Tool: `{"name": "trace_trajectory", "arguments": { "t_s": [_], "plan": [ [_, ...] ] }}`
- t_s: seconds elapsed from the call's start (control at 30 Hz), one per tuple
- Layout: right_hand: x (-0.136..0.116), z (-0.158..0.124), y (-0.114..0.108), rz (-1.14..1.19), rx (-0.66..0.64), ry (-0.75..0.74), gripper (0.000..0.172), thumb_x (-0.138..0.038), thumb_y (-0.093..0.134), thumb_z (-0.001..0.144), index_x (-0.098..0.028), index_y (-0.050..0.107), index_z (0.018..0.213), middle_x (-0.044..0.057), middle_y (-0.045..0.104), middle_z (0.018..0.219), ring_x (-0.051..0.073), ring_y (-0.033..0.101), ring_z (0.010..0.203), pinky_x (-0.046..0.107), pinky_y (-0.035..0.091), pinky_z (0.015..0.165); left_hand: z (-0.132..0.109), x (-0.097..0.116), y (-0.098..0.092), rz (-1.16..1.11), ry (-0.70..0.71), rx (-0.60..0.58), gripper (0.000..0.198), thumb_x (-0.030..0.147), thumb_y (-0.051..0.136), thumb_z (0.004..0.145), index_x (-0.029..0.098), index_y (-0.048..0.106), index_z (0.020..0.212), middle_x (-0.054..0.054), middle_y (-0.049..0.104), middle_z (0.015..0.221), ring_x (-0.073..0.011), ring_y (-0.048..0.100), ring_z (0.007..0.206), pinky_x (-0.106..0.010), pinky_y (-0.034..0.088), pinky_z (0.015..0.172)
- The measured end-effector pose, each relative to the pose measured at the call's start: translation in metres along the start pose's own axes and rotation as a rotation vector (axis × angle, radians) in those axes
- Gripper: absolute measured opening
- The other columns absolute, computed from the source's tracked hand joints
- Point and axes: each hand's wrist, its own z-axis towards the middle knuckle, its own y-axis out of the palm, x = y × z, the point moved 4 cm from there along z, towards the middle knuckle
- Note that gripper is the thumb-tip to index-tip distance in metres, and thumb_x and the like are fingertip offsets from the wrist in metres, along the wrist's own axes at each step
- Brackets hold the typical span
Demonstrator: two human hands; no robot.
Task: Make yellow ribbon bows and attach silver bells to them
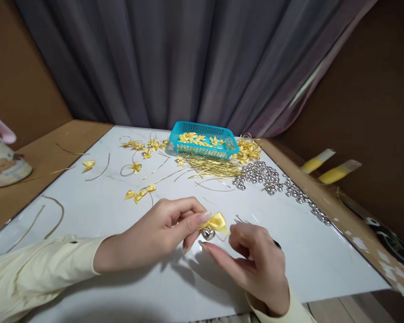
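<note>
A shiny yellow satin bow [218, 222] with a round silver metal bell [208, 233] beneath it is above the white tabletop [316, 260], towards its near edge, pinched between the left hand's [170, 226] thumb and fingers, probably to leave the bell exposed; the right hand [259, 260] is half-curled beside it, thumb apart, its hold unclear. Loose silver bells [260, 172] line the right edge, and a turquoise plastic basket [208, 153] the far edge, likely for easy reach

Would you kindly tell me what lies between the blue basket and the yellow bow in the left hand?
The head view shows gold wires, bundled with some loose ones nearby, then white tabletop.
</note>
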Motion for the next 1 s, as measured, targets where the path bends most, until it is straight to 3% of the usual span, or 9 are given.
{"name": "trace_trajectory", "arguments": {
  "t_s": [0.1, 0.27, 0.37, 0.5, 0.67, 0.87, 1.0],
  "plan": [
    [-0.011, -0.002, 0.000, -0.168, 0.044, -0.190, 0.020, -0.018, 0.063, 0.082, -0.020, 0.044, 0.077, -0.009, 0.039, 0.047, 0.008, 0.034, 0.041, 0.022, 0.029, 0.043, -0.001, 0.000, 0.002, 0.032, 0.002, 0.024, 0.026, 0.032, 0.043, 0.092, 0.016, 0.052, 0.075, 0.008, 0.045, 0.055, -0.0051, 0.040, 0.050, -0.015, 0.033, 0.048],
    [-0.016, 0.001, 0.001, -0.198, -0.016, -0.230, 0.010, -0.010, 0.057, 0.084, -0.013, 0.052, 0.092, -0.005, 0.050, 0.049, 0.009, 0.040, 0.041, 0.023, 0.031, 0.043, -0.004, 0.001, 0.004, 0.110, 0.013, 0.046, 0.025, 0.030, 0.043, 0.092, 0.016, 0.052, 0.073, 0.008, 0.041, 0.054, -0.0052, 0.037, 0.049, -0.015, 0.030, 0.045],
    [-0.018, 0.004, 0.002, -0.212, -0.054, -0.233, 0.006, -0.011, 0.052, 0.086, -0.012, 0.053, 0.091, -0.003, 0.054, 0.050, 0.010, 0.043, 0.040, 0.024, 0.032, 0.042, -0.006, 0.003, 0.003, 0.143, 0.038, 0.055, 0.024, 0.029, 0.044, 0.091, 0.016, 0.054, 0.073, 0.007, 0.042, 0.056, -0.0059, 0.037, 0.051, -0.016, 0.030, 0.046],
    [-0.016, 0.004, 0.005, -0.218, -0.133, -0.180, 0.006, -0.012, 0.049, 0.086, -0.014, 0.054, 0.086, -0.004, 0.050, 0.048, 0.009, 0.039, 0.038, 0.024, 0.031, 0.041, -0.005, 0.007, 0.003, 0.178, 0.053, 0.063, 0.022, 0.027, 0.044, 0.091, 0.017, 0.055, 0.074, 0.006, 0.048, 0.060, -0.0069, 0.041, 0.054, -0.016, 0.033, 0.049],
    [-0.013, 0.001, 0.004, -0.073, -0.084, -0.100, 0.015, -0.012, 0.048, 0.083, -0.015, 0.051, 0.098, -0.008, 0.040, 0.048, 0.008, 0.033, 0.038, 0.021, 0.031, 0.042, -0.006, 0.008, 0.002, 0.212, 0.076, 0.079, 0.022, 0.026, 0.044, 0.091, 0.017, 0.056, 0.075, 0.005, 0.051, 0.062, -0.0069, 0.042, 0.054, -0.016, 0.035, 0.051],
    [-0.007, 0.002, 0.007, 0.178, -0.192, 0.157, 0.013, -0.011, 0.046, 0.087, -0.019, 0.049, 0.096, -0.010, 0.027, 0.050, 0.007, 0.026, 0.039, 0.019, 0.026, 0.039, -0.007, 0.009, 0.002, 0.228, 0.098, 0.071, 0.020, 0.025, 0.044, 0.091, 0.017, 0.057, 0.078, 0.006, 0.052, 0.062, -0.0068, 0.043, 0.055, -0.015, 0.035, 0.052],
    [-0.004, 0.000, 0.006, 0.111, -0.131, 0.123, 0.014, -0.015, 0.052, 0.084, -0.019, 0.048, 0.097, -0.010, 0.032, 0.050, 0.007, 0.030, 0.038, 0.019, 0.027, 0.038, -0.007, 0.009, 0.002, 0.221, 0.092, 0.093, 0.022, 0.026, 0.044, 0.091, 0.017, 0.057, 0.075, 0.005, 0.051, 0.060, -0.0068, 0.042, 0.053, -0.015, 0.035, 0.050]
  ]
}}
